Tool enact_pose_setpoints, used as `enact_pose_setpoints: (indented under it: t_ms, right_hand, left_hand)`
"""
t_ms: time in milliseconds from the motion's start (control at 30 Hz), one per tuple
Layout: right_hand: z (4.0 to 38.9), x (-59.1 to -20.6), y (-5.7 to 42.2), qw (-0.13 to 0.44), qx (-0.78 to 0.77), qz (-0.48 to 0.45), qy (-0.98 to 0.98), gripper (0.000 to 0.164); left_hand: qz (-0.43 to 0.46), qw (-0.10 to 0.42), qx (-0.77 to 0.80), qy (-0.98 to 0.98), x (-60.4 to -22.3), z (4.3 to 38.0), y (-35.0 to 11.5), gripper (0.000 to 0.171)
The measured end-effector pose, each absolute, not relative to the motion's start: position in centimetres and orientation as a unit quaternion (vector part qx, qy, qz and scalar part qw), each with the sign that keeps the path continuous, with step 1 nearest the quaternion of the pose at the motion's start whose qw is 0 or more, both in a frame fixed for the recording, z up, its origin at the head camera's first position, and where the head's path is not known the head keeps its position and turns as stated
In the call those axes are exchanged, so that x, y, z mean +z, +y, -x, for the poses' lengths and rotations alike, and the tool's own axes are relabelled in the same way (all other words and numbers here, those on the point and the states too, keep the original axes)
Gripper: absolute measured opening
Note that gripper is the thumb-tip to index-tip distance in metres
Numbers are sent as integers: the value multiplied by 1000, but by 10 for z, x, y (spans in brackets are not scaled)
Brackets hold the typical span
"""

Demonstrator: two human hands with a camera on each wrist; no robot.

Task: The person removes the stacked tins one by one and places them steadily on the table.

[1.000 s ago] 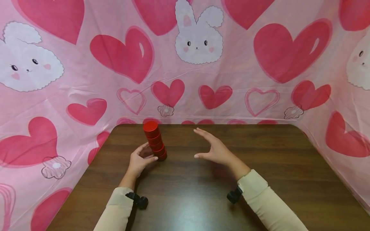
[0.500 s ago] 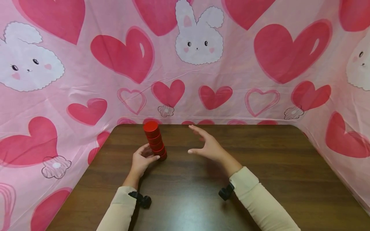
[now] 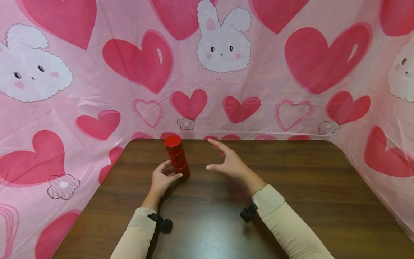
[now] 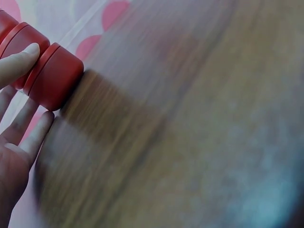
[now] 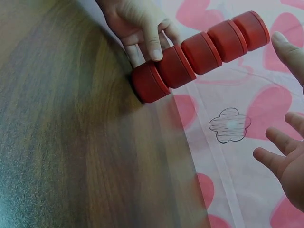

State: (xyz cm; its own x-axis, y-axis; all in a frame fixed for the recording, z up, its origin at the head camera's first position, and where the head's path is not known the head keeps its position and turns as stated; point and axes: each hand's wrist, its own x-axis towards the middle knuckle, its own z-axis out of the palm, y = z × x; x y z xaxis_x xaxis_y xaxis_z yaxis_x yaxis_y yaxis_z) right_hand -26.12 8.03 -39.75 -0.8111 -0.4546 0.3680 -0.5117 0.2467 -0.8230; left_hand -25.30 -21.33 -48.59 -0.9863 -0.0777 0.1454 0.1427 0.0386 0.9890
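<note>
Several small round red lidded jars stand stacked in a slightly uneven column on the wooden table. My left hand holds the lower part of the column, thumb in front and fingers behind. In the left wrist view the thumb lies against the second jar from the bottom, above the lowest jar. To the right of the column, my right hand is raised with thumb and fingers spread apart. It touches nothing. The right wrist view shows the whole column of jars with the left hand around its base.
The brown wooden table extends to the right and front of the jars. A pink cloth with hearts and rabbits hangs behind and at both sides. The column stands toward the table's back left.
My left hand has moved a little to the right, and the jar column has shifted slightly right with it. My right hand has come left, closer to the column.
</note>
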Motion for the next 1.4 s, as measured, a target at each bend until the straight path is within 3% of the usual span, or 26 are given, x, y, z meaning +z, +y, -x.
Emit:
enact_pose_setpoints:
  t_ms: [300, 900, 1233, 1400]
  right_hand:
    - [264, -394, 76, 31, 534, -314, -784, 84]
    - [272, -386, 57, 37, 519, -302, -799, 77]
    - [278, -387, 36, 39, 571, -270, -774, 69]
    - [282, -381, 29, 32, 579, -268, -769, 69]
  left_hand:
    - [41, 73, -683, -725, -464, 240, -202, 66]
    - [70, 85, -669, -735, -464, 239, -195, 65]
    - [63, 98, -666, -736, -489, 254, -199, 67]
    - [61, 79, -682, -725, -476, 246, -196, 69]
